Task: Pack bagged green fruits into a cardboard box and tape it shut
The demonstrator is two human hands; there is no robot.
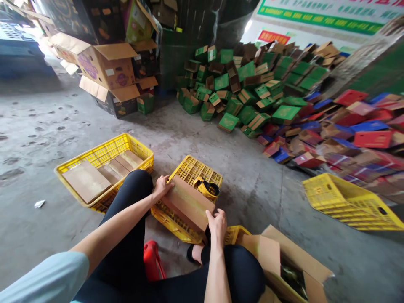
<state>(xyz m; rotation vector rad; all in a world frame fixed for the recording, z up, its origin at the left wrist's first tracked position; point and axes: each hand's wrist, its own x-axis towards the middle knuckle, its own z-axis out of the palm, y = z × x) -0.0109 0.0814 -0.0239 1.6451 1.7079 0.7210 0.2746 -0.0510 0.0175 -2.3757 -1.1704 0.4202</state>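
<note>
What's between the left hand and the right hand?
Head view: a brown carton, on the yellow crate, reaches from the left hand to the right hand.

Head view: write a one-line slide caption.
Two hands hold a closed cardboard box over an upturned yellow plastic crate, beside a yellow tape dispenser.

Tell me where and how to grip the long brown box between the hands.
Best take the long brown box by its two short ends, one palm coming in from each side, left hand and right hand. It is long and narrow and lies flat over the yellow crate, so the ends look easier to reach than its underside.
</note>
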